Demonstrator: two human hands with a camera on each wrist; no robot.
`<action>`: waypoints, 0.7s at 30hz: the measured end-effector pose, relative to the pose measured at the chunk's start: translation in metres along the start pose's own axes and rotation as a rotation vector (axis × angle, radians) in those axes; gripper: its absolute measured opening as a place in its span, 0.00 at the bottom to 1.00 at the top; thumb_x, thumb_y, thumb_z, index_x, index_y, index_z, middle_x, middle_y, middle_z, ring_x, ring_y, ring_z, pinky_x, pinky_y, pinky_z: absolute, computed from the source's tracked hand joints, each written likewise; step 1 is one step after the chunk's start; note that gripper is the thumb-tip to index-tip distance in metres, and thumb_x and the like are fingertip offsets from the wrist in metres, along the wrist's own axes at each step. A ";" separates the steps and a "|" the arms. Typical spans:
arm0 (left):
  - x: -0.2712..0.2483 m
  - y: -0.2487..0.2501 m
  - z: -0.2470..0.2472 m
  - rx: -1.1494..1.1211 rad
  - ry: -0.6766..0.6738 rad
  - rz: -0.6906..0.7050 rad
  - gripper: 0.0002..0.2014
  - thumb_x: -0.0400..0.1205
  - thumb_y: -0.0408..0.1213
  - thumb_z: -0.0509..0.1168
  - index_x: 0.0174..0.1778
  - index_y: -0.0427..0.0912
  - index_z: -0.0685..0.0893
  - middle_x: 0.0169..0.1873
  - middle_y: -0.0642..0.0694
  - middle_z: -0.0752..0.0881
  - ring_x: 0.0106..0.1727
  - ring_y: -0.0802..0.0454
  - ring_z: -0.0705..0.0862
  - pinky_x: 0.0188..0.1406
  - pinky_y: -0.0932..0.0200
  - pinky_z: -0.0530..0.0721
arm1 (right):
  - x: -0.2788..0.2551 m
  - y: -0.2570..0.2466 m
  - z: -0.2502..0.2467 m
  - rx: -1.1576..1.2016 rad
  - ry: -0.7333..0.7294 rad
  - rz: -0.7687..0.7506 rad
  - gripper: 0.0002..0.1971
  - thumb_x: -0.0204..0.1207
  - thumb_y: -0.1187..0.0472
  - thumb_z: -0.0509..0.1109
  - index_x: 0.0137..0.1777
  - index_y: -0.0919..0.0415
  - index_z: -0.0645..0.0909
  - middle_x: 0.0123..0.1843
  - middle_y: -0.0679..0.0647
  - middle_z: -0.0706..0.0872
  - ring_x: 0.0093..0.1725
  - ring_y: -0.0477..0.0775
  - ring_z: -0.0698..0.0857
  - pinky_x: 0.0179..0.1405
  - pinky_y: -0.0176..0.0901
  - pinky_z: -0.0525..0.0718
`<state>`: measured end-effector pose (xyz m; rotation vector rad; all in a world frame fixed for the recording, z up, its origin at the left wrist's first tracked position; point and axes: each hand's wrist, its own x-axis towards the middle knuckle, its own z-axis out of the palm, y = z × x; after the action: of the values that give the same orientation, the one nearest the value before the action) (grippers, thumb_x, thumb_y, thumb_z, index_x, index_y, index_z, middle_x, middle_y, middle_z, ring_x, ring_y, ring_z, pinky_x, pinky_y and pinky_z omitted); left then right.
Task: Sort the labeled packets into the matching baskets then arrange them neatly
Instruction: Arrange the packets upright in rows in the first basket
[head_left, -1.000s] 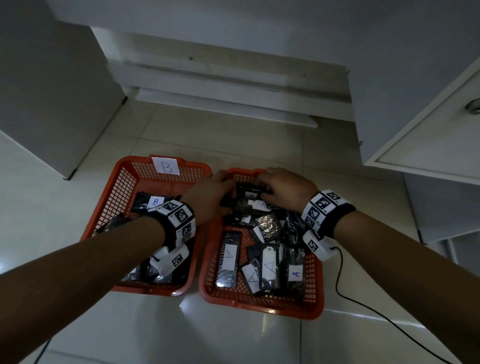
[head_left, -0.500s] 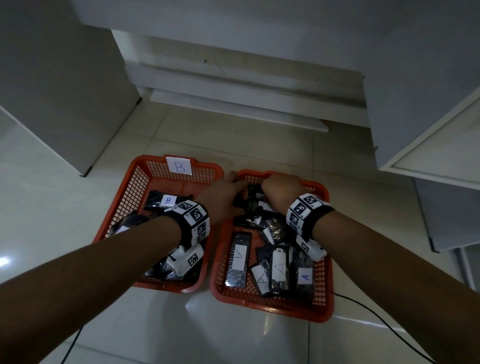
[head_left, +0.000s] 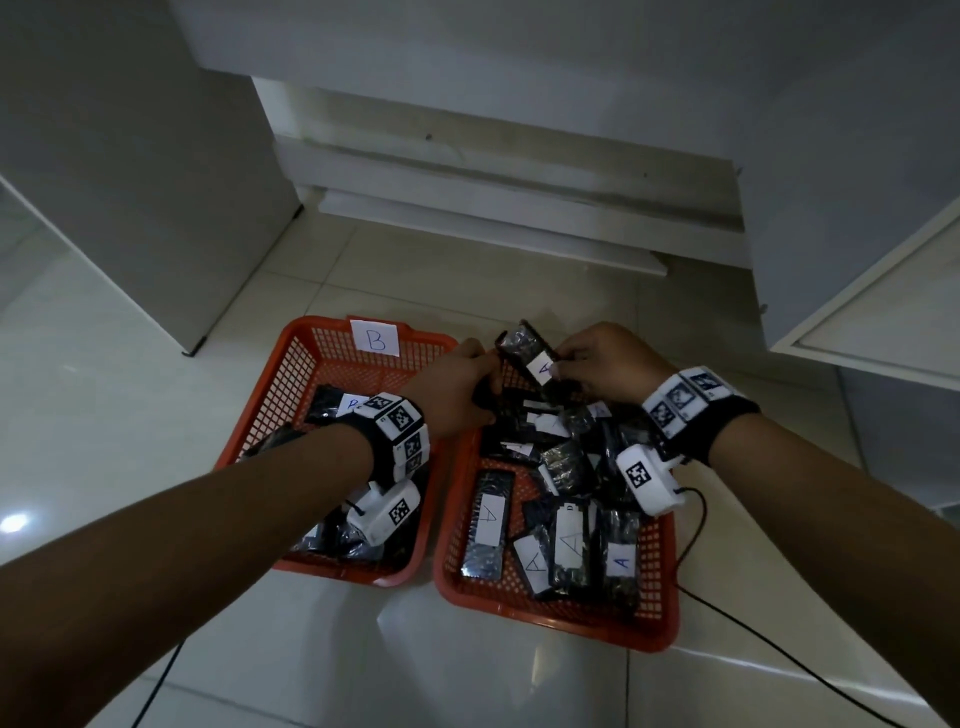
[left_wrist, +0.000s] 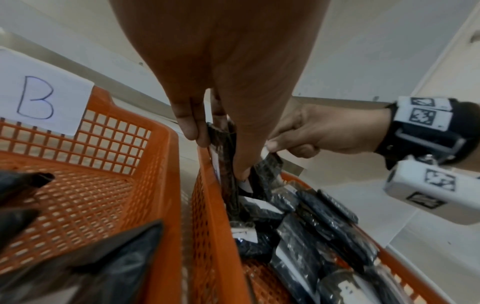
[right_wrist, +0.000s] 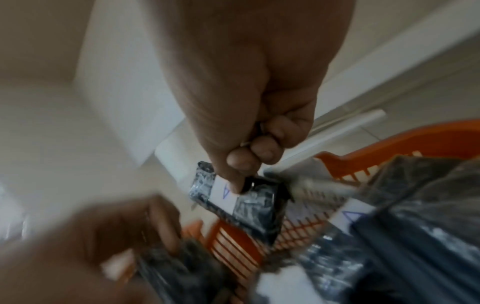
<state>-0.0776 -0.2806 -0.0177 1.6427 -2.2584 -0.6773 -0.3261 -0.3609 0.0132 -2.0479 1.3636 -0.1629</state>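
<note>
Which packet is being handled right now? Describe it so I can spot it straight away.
Find the right-hand orange basket, the one full of packets marked A. At its far end the right hand pinches a black packet, with the left hand just beside it on packets at the basket's far left corner. It alone is lifted above the pile, tilted, its white A label facing up.

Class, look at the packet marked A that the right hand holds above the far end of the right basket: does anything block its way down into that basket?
The right hand pinches the A packet above the right basket. Nothing rigid blocks it, but loose packets lie heaped directly below, and the left hand grips some there.
</note>
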 end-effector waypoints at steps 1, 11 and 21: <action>0.001 0.000 0.000 -0.011 0.005 -0.009 0.19 0.67 0.39 0.82 0.51 0.48 0.84 0.54 0.49 0.76 0.51 0.49 0.80 0.47 0.57 0.81 | -0.003 0.001 -0.005 0.099 0.001 0.023 0.06 0.79 0.54 0.81 0.52 0.55 0.96 0.40 0.49 0.95 0.35 0.45 0.91 0.45 0.46 0.88; 0.023 0.014 0.007 -0.007 0.074 -0.018 0.20 0.69 0.43 0.82 0.53 0.45 0.83 0.52 0.47 0.77 0.48 0.47 0.82 0.45 0.51 0.85 | -0.049 0.008 -0.027 0.672 -0.016 0.194 0.11 0.83 0.57 0.78 0.59 0.63 0.91 0.55 0.58 0.95 0.55 0.56 0.94 0.50 0.44 0.92; 0.043 0.005 0.006 -0.333 0.259 -0.248 0.14 0.69 0.43 0.85 0.42 0.46 0.86 0.44 0.50 0.87 0.47 0.53 0.87 0.44 0.57 0.84 | -0.076 0.024 -0.039 0.833 0.098 0.320 0.10 0.89 0.53 0.65 0.53 0.55 0.86 0.44 0.51 0.90 0.45 0.49 0.88 0.40 0.42 0.87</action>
<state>-0.0984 -0.3183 -0.0229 1.7395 -1.6786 -0.7954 -0.3961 -0.3192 0.0484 -1.1340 1.3491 -0.5849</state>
